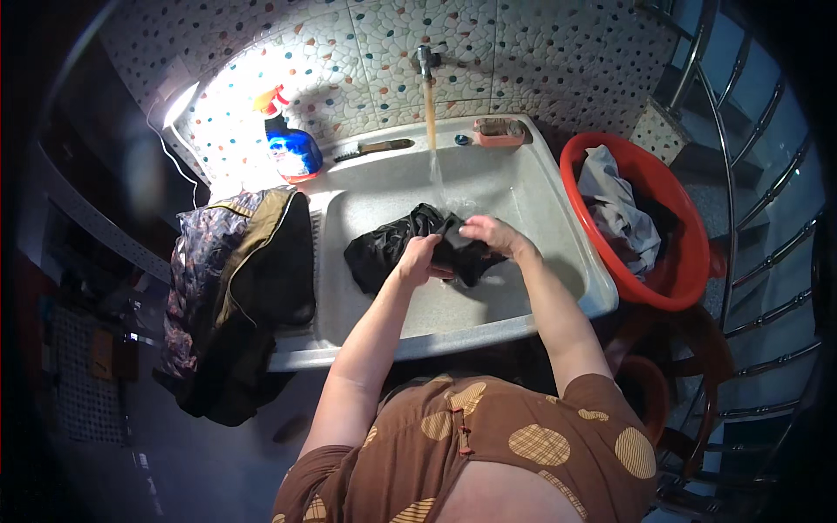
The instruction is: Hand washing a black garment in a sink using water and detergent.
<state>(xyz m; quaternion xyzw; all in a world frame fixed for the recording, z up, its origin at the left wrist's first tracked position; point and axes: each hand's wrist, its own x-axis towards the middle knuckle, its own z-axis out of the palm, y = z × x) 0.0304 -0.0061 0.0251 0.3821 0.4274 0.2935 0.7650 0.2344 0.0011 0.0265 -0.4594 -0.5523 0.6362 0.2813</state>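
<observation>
A black garment (386, 245) lies bunched in the basin of a grey stone laundry sink (418, 320). My left hand (420, 258) grips its middle part, thumb on top. At the garment's right part is my right hand (494, 235), its fingers bent against the dark cloth; how firmly they hold it is unclear. Water runs from the wall tap (426, 59) through a tan tube (429, 114) and falls just behind the cloth. A scrubbing brush with a wooden handle (386, 146) rests on the sink's back ledge, near a pink soap dish (499, 132).
At the back left stands a blue spray bottle (293, 153). A patterned garment (189, 261) and a black one with a zip (271, 274) drape over the left side. To the right, a red plastic tub (680, 287) holds grey cloth (618, 209), beside a metal stair railing (722, 163).
</observation>
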